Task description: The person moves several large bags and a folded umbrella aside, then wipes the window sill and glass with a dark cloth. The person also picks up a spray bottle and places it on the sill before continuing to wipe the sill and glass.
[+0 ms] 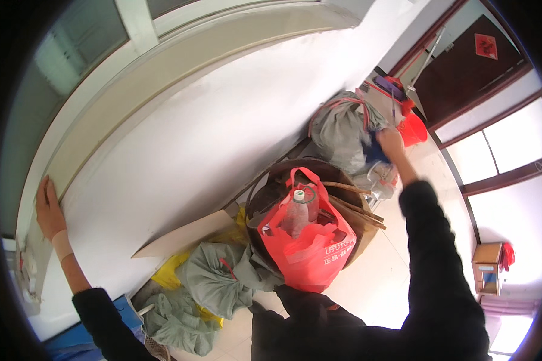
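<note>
My left hand (48, 210) lies on the beige windowsill (223, 51) at the left, fingers stretched out along its edge. On the far right side, my right hand (392, 147) is closed on a dark blue cloth (374, 148), slightly blurred. That cloth hangs beside a tied grey-green sack (340, 132) standing against the white wall. Between my arms, a red shopping bag (310, 259) holds clear plastic bottles (297, 216) and sits in a large dark round container (271, 180). Wooden sticks (358, 207) poke out of it to the right.
More grey-green sacks (217, 280) and a yellow bag (170, 271) lie at the wall's foot, near a cardboard piece (190, 233). A red bucket (413, 130) stands beyond my right hand. Farther right are a small wooden cabinet (486, 268) and a dark door (464, 72).
</note>
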`<state>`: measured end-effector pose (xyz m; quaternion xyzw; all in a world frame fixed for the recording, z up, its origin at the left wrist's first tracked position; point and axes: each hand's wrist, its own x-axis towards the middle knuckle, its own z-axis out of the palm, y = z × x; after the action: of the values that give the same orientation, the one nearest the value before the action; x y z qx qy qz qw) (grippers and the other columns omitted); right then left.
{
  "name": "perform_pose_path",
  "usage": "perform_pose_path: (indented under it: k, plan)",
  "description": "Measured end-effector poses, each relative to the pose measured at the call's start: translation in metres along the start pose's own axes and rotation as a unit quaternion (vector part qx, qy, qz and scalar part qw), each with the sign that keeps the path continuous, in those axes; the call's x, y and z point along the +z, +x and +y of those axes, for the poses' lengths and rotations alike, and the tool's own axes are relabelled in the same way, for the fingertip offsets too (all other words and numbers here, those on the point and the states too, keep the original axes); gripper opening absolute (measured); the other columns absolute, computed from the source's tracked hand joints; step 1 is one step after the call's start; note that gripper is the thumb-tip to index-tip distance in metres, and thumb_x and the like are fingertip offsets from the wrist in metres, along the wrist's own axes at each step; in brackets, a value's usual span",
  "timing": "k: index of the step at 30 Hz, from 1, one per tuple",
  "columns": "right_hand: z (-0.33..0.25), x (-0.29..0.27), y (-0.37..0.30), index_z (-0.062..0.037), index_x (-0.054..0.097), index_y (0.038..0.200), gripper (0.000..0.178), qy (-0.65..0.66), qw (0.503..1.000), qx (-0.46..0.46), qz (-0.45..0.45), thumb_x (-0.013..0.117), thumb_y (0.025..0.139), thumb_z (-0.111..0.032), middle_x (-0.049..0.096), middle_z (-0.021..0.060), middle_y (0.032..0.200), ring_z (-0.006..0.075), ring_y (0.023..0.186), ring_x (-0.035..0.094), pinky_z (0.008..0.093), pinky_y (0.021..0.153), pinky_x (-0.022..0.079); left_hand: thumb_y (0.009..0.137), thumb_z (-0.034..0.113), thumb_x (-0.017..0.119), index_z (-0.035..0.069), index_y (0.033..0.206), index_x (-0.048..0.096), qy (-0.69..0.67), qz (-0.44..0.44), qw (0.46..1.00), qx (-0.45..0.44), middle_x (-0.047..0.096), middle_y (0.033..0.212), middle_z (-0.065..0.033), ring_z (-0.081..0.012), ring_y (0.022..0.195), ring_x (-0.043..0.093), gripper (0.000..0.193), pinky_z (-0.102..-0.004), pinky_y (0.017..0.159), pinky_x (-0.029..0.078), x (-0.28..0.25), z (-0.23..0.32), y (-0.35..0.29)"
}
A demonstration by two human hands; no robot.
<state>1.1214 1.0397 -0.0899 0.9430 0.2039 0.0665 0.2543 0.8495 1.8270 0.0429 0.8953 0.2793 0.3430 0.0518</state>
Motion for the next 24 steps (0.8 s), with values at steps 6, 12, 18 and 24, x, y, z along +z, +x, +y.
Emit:
perform_pose_path:
  k: [6, 12, 18, 24]
  plan:
    - [-0.083, 0.084, -0.375, 0.0013, 0.06, 0.065, 0.04, 0.26, 0.878, 0.203, -0.346, 0.055, 0.073, -0.038, 0.059, 0.0215, 0.068, 0.036, 0.068, 0.059, 0.0454, 0.064, 0.046, 0.089, 0.042, 0.036, 0.016, 0.12, 0.052, 0.047, -0.003, 0.999, -0.016, 0.052, 0.122, -0.0055, -0.0246, 0.112, 0.047, 0.043, -0.0309, 0.094, 0.036, -0.008, -0.008, 0.003]
    - [-0.187, -0.024, -0.599, -0.0217, 0.067, 0.082, 0.021, 0.264, 0.776, -0.065, -0.569, 0.051, 0.079, -0.035, 0.062, 0.0071, 0.075, 0.027, 0.074, 0.06, 0.0402, 0.062, 0.047, 0.091, 0.041, 0.033, 0.011, 0.124, 0.047, 0.051, -0.044, 0.998, 0.007, 0.047, 0.126, -0.0106, -0.0283, 0.116, 0.043, 0.047, -0.0327, 0.097, 0.033, -0.004, -0.014, 0.011]
    - [-0.289, -0.029, -0.694, -0.0246, 0.063, 0.085, 0.015, 0.311, 0.839, -0.088, -0.438, 0.049, 0.079, -0.027, 0.056, 0.004, 0.065, 0.0251, 0.066, 0.059, 0.0396, 0.05, 0.044, 0.092, 0.024, 0.039, 0.005, 0.127, 0.04, 0.139, 0.05, 0.969, 0.2, 0.042, 0.128, -0.0164, -0.03, 0.119, 0.038, 0.039, -0.0345, 0.1, 0.03, 0.01, -0.039, -0.042]
    - [-0.332, -0.1, -0.659, -0.002, 0.065, 0.086, 0.038, 0.54, 0.568, 0.441, -0.438, 0.062, 0.071, -0.037, 0.065, 0.0135, 0.084, 0.0296, 0.077, 0.061, 0.0368, 0.071, 0.047, 0.083, 0.003, 0.053, 0.001, 0.133, 0.026, -0.141, -0.29, 0.934, 0.152, 0.03, 0.137, -0.0134, -0.0243, 0.124, 0.032, 0.057, -0.0365, 0.1, 0.032, 0.031, -0.093, -0.299]
